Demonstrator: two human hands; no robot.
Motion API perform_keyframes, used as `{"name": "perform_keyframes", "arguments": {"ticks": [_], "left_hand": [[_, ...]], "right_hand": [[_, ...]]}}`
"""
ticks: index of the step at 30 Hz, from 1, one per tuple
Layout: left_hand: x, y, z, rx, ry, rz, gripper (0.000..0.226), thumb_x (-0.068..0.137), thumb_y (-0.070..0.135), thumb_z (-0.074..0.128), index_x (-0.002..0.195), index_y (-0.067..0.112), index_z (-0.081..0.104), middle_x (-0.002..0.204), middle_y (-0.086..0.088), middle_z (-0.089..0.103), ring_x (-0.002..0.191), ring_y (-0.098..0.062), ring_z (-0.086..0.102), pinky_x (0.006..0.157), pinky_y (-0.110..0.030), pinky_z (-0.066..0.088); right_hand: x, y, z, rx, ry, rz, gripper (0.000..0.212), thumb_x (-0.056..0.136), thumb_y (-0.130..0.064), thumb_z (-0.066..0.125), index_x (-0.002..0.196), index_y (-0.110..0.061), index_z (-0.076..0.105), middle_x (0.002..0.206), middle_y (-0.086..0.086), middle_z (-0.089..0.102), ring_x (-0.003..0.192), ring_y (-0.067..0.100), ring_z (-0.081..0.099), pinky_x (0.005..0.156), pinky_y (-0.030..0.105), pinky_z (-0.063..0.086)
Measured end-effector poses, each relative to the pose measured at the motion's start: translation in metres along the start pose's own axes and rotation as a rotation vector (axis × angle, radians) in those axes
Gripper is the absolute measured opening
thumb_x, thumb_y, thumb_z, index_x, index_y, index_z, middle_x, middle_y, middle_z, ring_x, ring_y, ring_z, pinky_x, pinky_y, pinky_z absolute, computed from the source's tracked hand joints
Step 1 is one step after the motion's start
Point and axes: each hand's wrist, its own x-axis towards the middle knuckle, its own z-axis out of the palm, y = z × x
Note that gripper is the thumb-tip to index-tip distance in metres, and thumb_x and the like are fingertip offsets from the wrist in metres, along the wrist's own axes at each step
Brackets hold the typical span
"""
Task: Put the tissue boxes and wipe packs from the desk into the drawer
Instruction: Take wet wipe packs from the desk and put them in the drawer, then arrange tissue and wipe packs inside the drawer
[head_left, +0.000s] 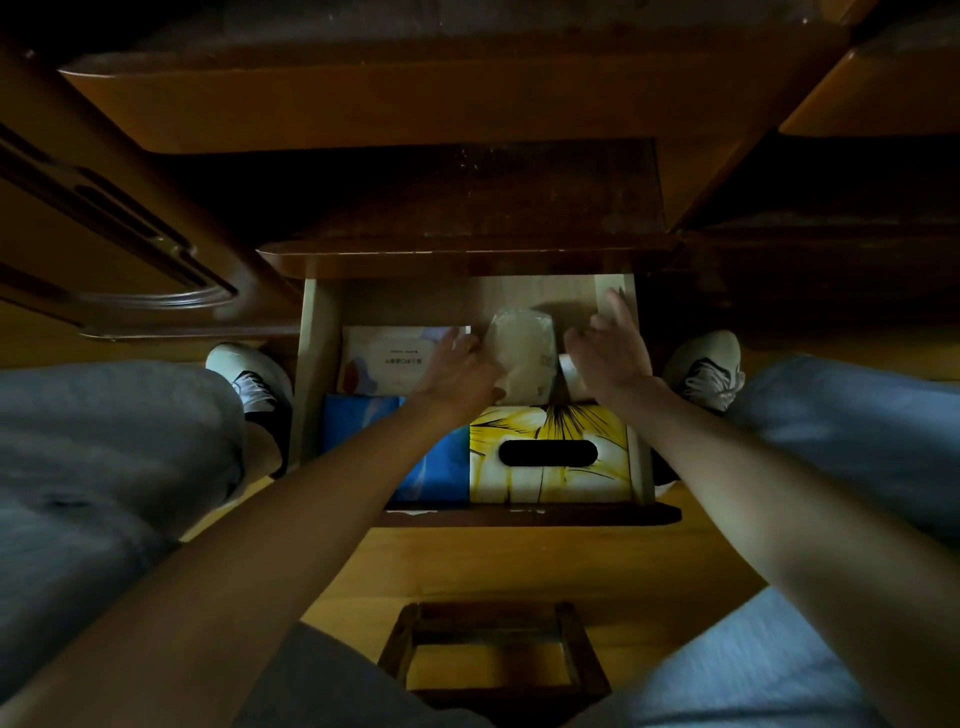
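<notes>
Tissue boxes and wipe packs lie packed in the open drawer (311, 395). Nearest the wrists sit a yellow flowered tissue box (550, 457) and, beside it under the left forearm, a blue tissue box (358, 421). Beyond them, by the fingertips, a white wipe pack (384, 358) lies flat at the left, and a clear-wrapped pale pack (522, 358) stands between the two hands. The left hand (457, 374) rests against the pale pack's left side, its fingers loosely together and reaching over the white wipe pack's edge; whether they curl round the pale pack cannot be told in the dim light. The right hand (613, 348) hovers just right of that pack, fingers relaxed and slightly spread, gripping nothing, above a small white roll-like item (571, 374) tucked below the palm.
</notes>
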Motion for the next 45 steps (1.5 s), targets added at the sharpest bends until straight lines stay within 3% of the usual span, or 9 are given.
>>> {"name": "perform_keyframes", "arguments": {"ticks": [13,17,22,26,30,34,38,41,45], "left_hand": [[-0.01,0.014,-0.007,-0.355,-0.152,0.001,0.038,0.101,0.008,0.049,0.136,0.019,0.059,0.131,-0.015,0.063,0.115,-0.033,0.064,0.092,-0.045,0.054],[-0.018,0.016,-0.018,-0.433,-0.131,-0.007,0.046,0.101,0.008,0.049,0.144,0.022,0.053,0.143,-0.013,0.056,0.124,-0.031,0.059,0.098,-0.046,0.052],[-0.037,0.018,-0.058,-0.445,-0.029,-0.001,0.04,0.103,0.024,0.048,0.143,0.024,0.054,0.149,-0.008,0.051,0.125,-0.027,0.058,0.094,-0.038,0.049],[-0.059,0.013,-0.131,-0.441,0.161,-0.01,0.035,0.104,0.027,0.045,0.136,0.028,0.059,0.142,0.002,0.057,0.11,-0.016,0.063,0.087,-0.032,0.05],[-0.102,0.01,-0.232,-0.276,0.569,0.032,0.028,0.1,0.028,0.051,0.121,0.034,0.068,0.128,0.014,0.065,0.104,-0.008,0.067,0.079,-0.025,0.052],[-0.156,0.007,-0.342,-0.066,1.136,0.141,0.02,0.094,0.024,0.059,0.107,0.027,0.074,0.104,0.01,0.073,0.094,-0.01,0.069,0.068,-0.026,0.057],[-0.179,-0.007,-0.441,-0.009,1.452,0.106,0.017,0.091,0.023,0.059,0.101,0.021,0.072,0.095,0.004,0.072,0.094,-0.02,0.064,0.068,-0.033,0.055],[-0.171,-0.022,-0.487,-0.047,1.349,-0.056,0.019,0.089,0.027,0.061,0.103,0.021,0.072,0.1,0.001,0.071,0.102,-0.024,0.062,0.069,-0.039,0.056],[-0.138,-0.053,-0.499,-0.141,0.96,-0.218,0.019,0.093,0.037,0.056,0.105,0.029,0.069,0.112,0.002,0.064,0.114,-0.024,0.056,0.083,-0.036,0.05]], "right_hand": [[-0.006,-0.007,0.011,-0.166,-0.205,-0.002,0.018,0.092,-0.029,0.064,0.076,-0.022,0.067,0.098,-0.004,0.072,0.126,0.025,0.053,0.122,0.058,-0.003],[-0.017,-0.008,0.01,-0.204,-0.162,0.039,0.029,0.101,-0.033,0.048,0.12,-0.027,0.07,0.14,0.002,0.059,0.146,0.026,0.034,0.12,0.055,-0.009],[-0.046,-0.006,-0.016,-0.194,-0.126,0.048,0.033,0.099,-0.031,0.048,0.125,-0.026,0.068,0.13,0.004,0.063,0.138,0.033,0.039,0.119,0.061,0.0],[-0.078,0.014,-0.068,0.041,-0.056,0.06,0.04,0.095,-0.028,0.053,0.134,-0.024,0.061,0.139,0.005,0.057,0.134,0.03,0.044,0.111,0.047,0.032],[-0.121,0.049,-0.147,0.512,0.373,0.121,0.018,0.09,-0.017,0.062,0.099,-0.029,0.07,0.125,-0.01,0.064,0.118,0.016,0.059,0.087,0.034,0.053],[-0.163,0.094,-0.243,0.57,0.996,0.174,0.019,0.086,-0.011,0.059,0.081,-0.029,0.061,0.094,-0.013,0.062,0.084,0.009,0.06,0.061,0.025,0.041],[-0.188,0.141,-0.334,0.45,1.331,0.158,0.017,0.084,-0.011,0.054,0.081,-0.027,0.059,0.088,-0.011,0.06,0.084,0.009,0.056,0.057,0.026,0.036],[-0.183,0.171,-0.382,0.37,1.285,0.211,0.014,0.088,-0.017,0.056,0.095,-0.027,0.064,0.098,-0.011,0.065,0.097,0.015,0.059,0.064,0.027,0.038],[-0.151,0.2,-0.401,0.477,0.829,0.321,0.026,0.1,-0.043,0.049,0.119,-0.032,0.063,0.112,-0.01,0.069,0.107,0.02,0.064,0.075,0.031,0.045]]}}
